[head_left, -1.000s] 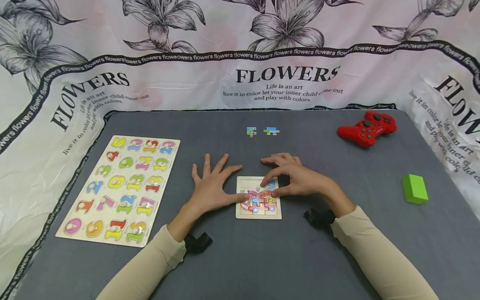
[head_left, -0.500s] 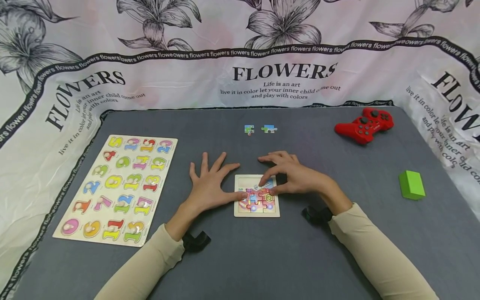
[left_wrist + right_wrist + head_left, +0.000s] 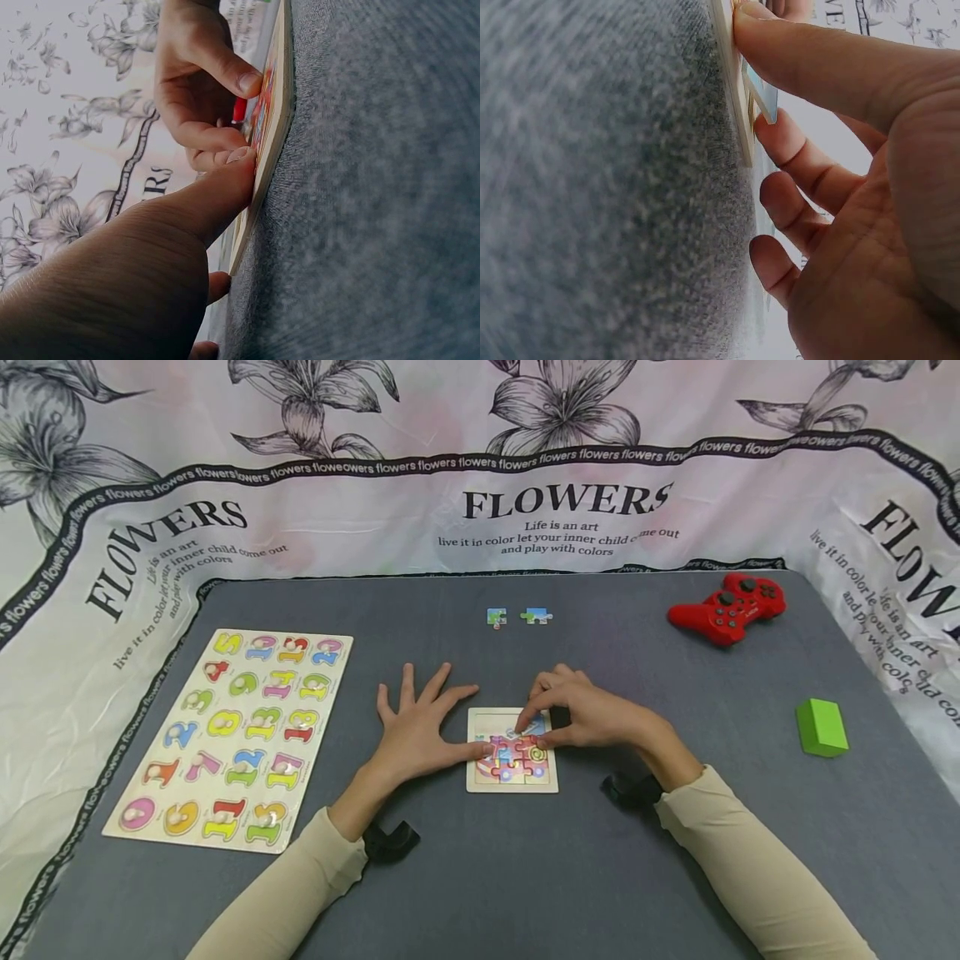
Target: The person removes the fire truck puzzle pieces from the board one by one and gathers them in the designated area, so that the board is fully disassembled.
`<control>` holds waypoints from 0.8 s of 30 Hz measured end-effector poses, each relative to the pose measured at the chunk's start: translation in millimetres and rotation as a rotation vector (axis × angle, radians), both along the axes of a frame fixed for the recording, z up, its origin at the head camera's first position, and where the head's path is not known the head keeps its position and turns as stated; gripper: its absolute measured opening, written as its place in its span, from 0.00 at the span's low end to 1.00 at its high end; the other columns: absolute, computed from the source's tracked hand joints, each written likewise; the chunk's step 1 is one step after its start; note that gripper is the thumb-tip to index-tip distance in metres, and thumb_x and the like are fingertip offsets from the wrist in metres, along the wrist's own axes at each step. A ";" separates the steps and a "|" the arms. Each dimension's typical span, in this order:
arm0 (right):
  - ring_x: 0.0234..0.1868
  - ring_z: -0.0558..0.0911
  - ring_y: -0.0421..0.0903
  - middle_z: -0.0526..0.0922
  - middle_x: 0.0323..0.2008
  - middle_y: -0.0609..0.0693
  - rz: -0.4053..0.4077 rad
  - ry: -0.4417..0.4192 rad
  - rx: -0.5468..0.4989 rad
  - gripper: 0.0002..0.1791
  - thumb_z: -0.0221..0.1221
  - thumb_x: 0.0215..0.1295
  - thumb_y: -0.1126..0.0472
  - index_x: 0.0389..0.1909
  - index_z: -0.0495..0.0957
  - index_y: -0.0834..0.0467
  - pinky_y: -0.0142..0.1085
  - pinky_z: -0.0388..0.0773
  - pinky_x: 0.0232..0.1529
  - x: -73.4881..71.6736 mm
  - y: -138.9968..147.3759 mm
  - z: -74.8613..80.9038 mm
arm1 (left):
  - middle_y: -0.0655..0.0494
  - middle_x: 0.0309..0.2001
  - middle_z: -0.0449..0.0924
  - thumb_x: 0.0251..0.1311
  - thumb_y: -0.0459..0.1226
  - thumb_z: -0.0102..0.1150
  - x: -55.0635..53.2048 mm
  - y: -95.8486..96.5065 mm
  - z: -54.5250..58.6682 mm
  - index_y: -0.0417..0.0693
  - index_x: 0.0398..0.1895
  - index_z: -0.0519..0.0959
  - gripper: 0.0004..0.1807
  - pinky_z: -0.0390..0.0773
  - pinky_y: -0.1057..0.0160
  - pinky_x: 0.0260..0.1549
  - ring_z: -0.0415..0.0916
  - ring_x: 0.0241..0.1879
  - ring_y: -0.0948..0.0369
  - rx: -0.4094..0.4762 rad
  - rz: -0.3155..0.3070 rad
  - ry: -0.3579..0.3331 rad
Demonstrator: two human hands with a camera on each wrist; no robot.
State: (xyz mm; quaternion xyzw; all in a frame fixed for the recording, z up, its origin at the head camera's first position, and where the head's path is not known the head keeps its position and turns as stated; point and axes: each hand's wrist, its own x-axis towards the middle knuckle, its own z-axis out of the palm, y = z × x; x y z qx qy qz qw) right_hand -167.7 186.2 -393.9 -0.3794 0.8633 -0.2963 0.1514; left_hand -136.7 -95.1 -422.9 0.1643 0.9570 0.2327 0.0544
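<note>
A small square jigsaw puzzle tray (image 3: pixel 512 790) with a pale frame lies at the middle of the table, several pink, red and blue pieces fitted in it. My left hand (image 3: pixel 415 735) has its fingers spread on the cloth beside the tray, and its thumb (image 3: pixel 229 180) presses on the fitted pieces. From the right, my right hand (image 3: pixel 592 714) pinches a light-blue puzzle piece (image 3: pixel 763 96) between thumb and index finger. That piece is tilted over the upper right part of the tray, partly hidden by the fingers. The other right fingers are bent.
Two loose puzzle pieces (image 3: pixel 536 616) lie beyond the tray. A number puzzle board (image 3: pixel 213 760) is at the left. On the right are a red game controller (image 3: pixel 727 610) and a green block (image 3: pixel 822 727). A flower-printed cloth (image 3: pixel 360 518) hangs behind the grey table (image 3: pixel 480 877).
The right hand's outer fingers have drawn in closer to its index finger, still over the tray's upper part. The left hand keeps its place. The head view has shifted slightly.
</note>
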 end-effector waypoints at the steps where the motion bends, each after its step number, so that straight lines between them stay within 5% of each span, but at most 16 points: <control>1: 0.43 0.64 0.45 0.76 0.40 0.43 0.005 -0.009 -0.004 0.16 0.75 0.57 0.58 0.44 0.88 0.38 0.43 0.56 0.47 -0.2 -0.1 -0.1 | 0.52 0.83 0.47 0.47 0.70 0.67 0.1 -0.1 -0.2 0.69 0.75 0.67 0.49 0.24 0.23 0.68 0.23 0.81 0.36 0.000 0.001 -0.001; 13: 0.44 0.70 0.44 0.79 0.43 0.42 0.007 -0.056 -0.050 0.25 0.74 0.59 0.61 0.58 0.82 0.46 0.42 0.61 0.47 -3.2 1.6 -3.9 | 0.51 0.83 0.48 0.47 0.69 0.68 0.0 -0.4 -0.9 0.68 0.75 0.68 0.49 0.25 0.22 0.68 0.24 0.81 0.35 0.011 -0.002 0.007; 24: 0.44 0.72 0.44 0.80 0.42 0.42 -0.001 -0.079 -0.082 0.22 0.75 0.58 0.60 0.53 0.83 0.47 0.42 0.66 0.50 -4.8 5.2 -4.3 | 0.51 0.83 0.47 0.48 0.69 0.68 1.3 0.4 1.0 0.69 0.75 0.68 0.49 0.25 0.22 0.68 0.23 0.81 0.35 0.019 -0.002 0.001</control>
